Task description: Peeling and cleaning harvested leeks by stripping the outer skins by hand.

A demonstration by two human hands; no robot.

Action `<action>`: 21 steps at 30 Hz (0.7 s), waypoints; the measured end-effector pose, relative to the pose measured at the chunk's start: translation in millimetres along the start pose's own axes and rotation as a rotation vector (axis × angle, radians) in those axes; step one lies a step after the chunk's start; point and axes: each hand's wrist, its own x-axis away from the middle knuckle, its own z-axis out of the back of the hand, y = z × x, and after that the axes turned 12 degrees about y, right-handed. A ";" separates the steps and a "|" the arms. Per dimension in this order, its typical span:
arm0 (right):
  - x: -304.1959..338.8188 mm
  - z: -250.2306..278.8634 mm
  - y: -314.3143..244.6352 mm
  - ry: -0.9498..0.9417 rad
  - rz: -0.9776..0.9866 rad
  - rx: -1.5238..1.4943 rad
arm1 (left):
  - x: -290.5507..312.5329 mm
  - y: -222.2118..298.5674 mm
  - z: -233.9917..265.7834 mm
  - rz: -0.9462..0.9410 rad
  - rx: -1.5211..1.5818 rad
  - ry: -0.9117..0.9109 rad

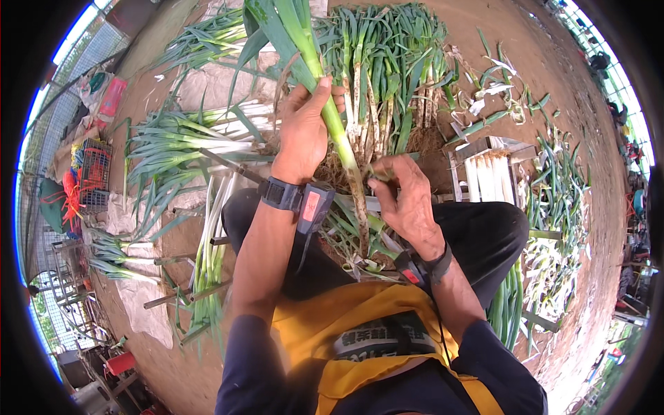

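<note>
So the long green onion (336, 131) is up in front of the person, over the gap between the bent knees, and it's running pretty much lengthwise through the view. Leafy green top points away from the body and a bit left, dirty brown root end points back toward the lap and a bit right. The long axis is a slant, not dead straight up and down, and the lower part looks a little curved, though the lens bends stuff.

Left arm is reaching well forward, forearm slanting up from the lower edge, back of the left hand (304, 131) mostly facing the camera. Those fingers are wrapped around the green part of the stalk just below where the leaves fan out, thumb lying along the near side, so that's a solid grip.

Right forearm comes in from the lower right and angles inward. The right hand (404, 197) sits just beside the pale lower part of the stalk, fingers curled over, thumb bent toward them. Can't tell if they're pinching a bit of leaf or touching the stalk.

Around all that: a thick bunch of unpeeled onions (387, 76) beyond the hands, cleaner white-stemmed onions (221, 131) lying off to the left, and white stalks in a crate (489, 146) to the right.
</note>
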 end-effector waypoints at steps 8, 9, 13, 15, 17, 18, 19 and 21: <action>-26.9 -52.9 28.2 0.106 0.019 0.056 | -0.9 -12.7 -1.2 0.064 0.083 -0.030; -27.5 -51.1 28.6 0.068 -0.075 -0.014 | -0.1 -9.2 -0.5 0.064 0.083 -0.024; -33.7 -29.0 25.2 -0.063 -0.289 -0.439 | 1.4 3.9 1.8 0.164 0.184 -0.249; -35.9 -21.5 24.7 -0.099 -0.315 -0.487 | 4.0 9.3 1.1 0.175 0.195 -0.319; -37.7 -16.6 24.9 -0.165 -0.364 -0.585 | 3.9 6.5 -1.2 0.157 0.183 -0.285; -34.2 -24.4 24.3 -0.018 -0.298 -0.516 | 3.4 4.9 -2.5 0.149 0.192 -0.266; -32.4 -25.9 24.3 -0.016 -0.297 -0.514 | 3.1 3.4 -3.8 0.141 0.200 -0.247; -30.3 -28.0 21.1 0.157 -0.128 -0.228 | 2.9 2.2 -4.9 0.140 0.191 -0.238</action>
